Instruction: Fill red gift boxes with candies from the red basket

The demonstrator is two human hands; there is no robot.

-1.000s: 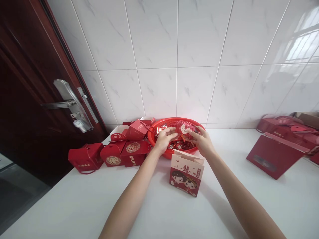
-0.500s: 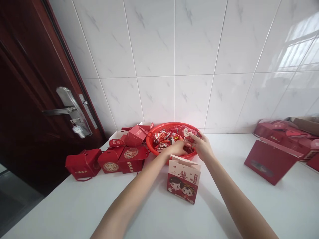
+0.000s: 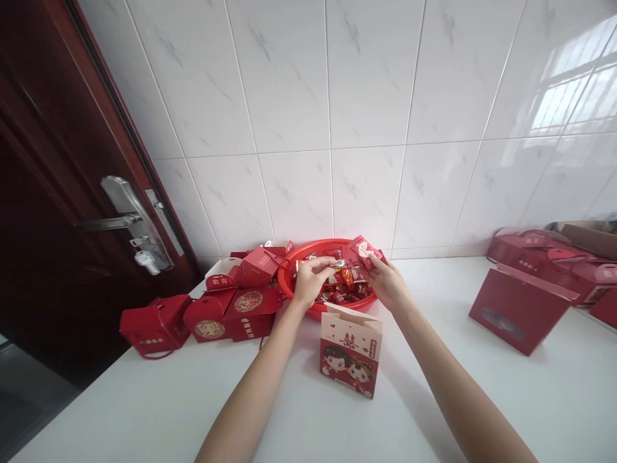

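My left hand is above the left side of a red plastic basket, thumb and fingertips pinched on a small wrapped candy. At the basket's right rim, my right hand grips a pink-red packet with a pale round label. Loose candies in red and gold wrappers lie in the basket below both hands. Just in front of it stands an upright paper gift box, cream above and red below, with two cartoon figures; its top is open.
Several red gift boxes are grouped left of the basket. On the right stands a dark red box with a small window, and more red boxes sit behind it. A tiled wall closes the back; a brown door is at left.
My left hand has come up and left out of the candies with a wrapped candy. The right hand has lifted the pink-red packet slightly. The view has shifted a little.
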